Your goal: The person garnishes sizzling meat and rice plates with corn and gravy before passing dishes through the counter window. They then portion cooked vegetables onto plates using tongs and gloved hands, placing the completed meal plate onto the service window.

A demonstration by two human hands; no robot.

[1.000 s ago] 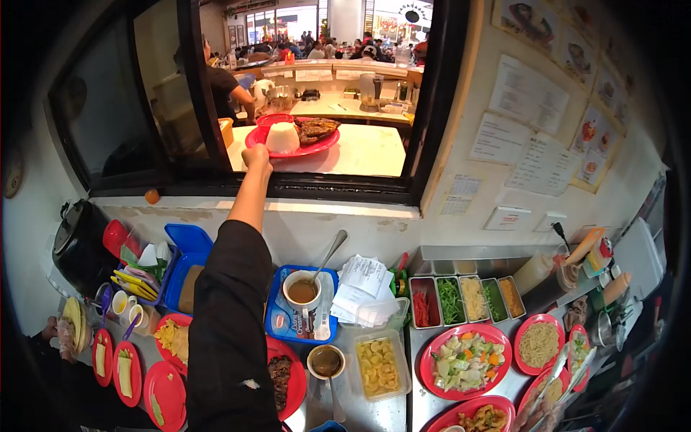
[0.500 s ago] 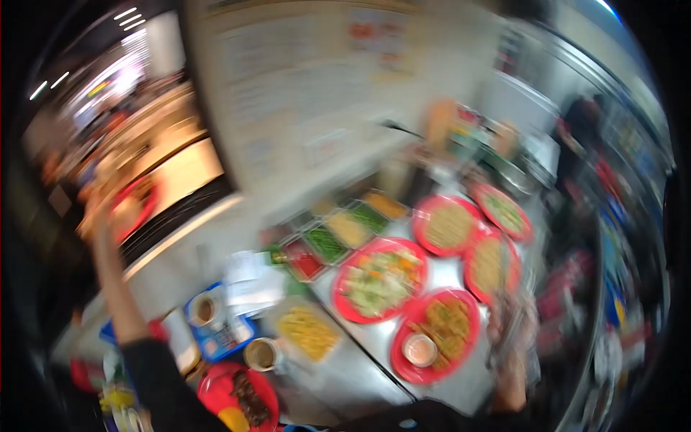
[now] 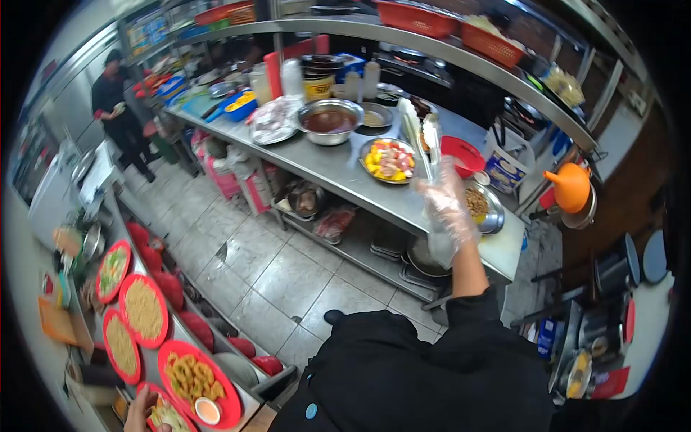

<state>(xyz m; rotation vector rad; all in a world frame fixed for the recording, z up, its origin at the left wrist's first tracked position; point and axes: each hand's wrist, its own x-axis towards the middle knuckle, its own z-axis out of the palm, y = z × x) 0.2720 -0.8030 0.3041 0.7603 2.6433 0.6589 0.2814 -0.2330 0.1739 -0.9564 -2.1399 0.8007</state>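
Note:
My right hand [image 3: 448,201], in a clear plastic glove, is closed around metal tongs [image 3: 432,147]. The tongs point away from me over the steel counter, beside a bowl of chopped yellow and pink pieces [image 3: 389,160]. Just right of the glove sits a metal bowl with brown bits [image 3: 484,205]. At the lower left, partly cut off by the frame, my left hand [image 3: 142,410] has its fingers apart. It is beside a red plate of salad [image 3: 167,414]; whether it touches the plate I cannot tell. A red plate of fried food with a sauce cup [image 3: 199,381] lies nearby.
More red plates [image 3: 144,309] line the left counter. Across the tiled floor [image 3: 252,266], the steel counter [image 3: 288,155] holds a bowl of dark sauce [image 3: 330,121]. An overhead shelf [image 3: 425,34] carries red baskets. Another person [image 3: 119,108] stands at the far left.
My view has swung right, from the serving window to the counter behind. My left hand has left the red plate at the window. The right hand, with the tongs, now extends over the other counter.

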